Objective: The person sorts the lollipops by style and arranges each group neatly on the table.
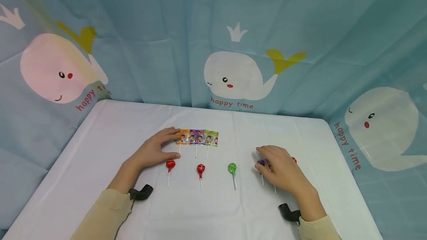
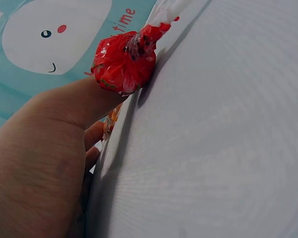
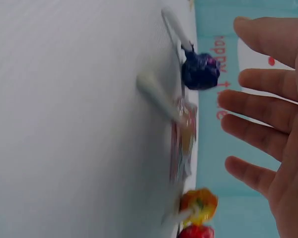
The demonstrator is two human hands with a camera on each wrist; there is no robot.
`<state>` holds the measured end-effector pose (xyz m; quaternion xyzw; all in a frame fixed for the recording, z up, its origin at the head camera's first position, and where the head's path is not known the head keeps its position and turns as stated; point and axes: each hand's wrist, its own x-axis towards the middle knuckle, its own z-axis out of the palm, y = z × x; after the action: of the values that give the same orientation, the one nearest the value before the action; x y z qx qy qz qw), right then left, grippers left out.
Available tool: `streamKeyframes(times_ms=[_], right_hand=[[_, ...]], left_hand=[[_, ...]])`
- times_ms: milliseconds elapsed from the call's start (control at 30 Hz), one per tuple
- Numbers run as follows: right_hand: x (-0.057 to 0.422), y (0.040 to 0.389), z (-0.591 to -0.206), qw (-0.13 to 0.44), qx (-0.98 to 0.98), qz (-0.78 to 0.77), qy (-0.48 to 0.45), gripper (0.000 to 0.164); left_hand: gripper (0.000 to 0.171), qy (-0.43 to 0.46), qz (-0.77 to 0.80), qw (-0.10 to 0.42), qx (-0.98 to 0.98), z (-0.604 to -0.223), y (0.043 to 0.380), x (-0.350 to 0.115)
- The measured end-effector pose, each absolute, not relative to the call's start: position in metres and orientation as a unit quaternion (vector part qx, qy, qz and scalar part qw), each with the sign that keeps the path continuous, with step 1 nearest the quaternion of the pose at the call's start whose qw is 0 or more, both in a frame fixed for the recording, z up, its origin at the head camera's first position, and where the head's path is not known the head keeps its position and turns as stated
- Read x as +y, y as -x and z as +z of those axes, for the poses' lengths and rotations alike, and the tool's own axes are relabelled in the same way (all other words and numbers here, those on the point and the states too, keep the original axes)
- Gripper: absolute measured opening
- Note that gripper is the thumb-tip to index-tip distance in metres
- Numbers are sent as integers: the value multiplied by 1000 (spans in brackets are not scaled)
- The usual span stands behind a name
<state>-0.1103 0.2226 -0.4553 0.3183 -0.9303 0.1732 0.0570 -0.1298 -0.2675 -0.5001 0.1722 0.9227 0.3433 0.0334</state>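
My left hand (image 1: 155,149) lies at the left end of a row of flat-wrapped lollipops; its fingertips overlap the orange-wrapped lollipop (image 1: 184,136). Beside it in the row are a purple-wrapped lollipop (image 1: 197,137) and a green-wrapped one (image 1: 211,138). Just below the left thumb is a round red lollipop (image 1: 170,164), large in the left wrist view too. My right hand (image 1: 278,167), fingers extended and apart, hovers over several lollipops. The right wrist view shows a dark purple lollipop (image 3: 201,70), a flat-wrapped lollipop (image 3: 185,134), a yellow-orange one (image 3: 198,205) and a red one (image 3: 195,232).
Between the hands lie another red lollipop (image 1: 200,169) and a green round lollipop (image 1: 232,168), sticks toward me. All rest on a white-covered table (image 1: 200,217). A blue whale-print curtain (image 1: 160,73) hangs behind and at both sides.
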Motion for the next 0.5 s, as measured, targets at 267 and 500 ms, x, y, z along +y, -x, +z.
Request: streamKeyframes(times_ms=[267, 500], right_hand=[[247, 103, -460, 70, -929, 171, -320, 54], [260, 98, -463, 60, -935, 165, -308, 57]], left_hand=[[73, -172, 343, 33, 923, -504, 132, -270], [73, -173, 344, 33, 922, -505, 133, -270]])
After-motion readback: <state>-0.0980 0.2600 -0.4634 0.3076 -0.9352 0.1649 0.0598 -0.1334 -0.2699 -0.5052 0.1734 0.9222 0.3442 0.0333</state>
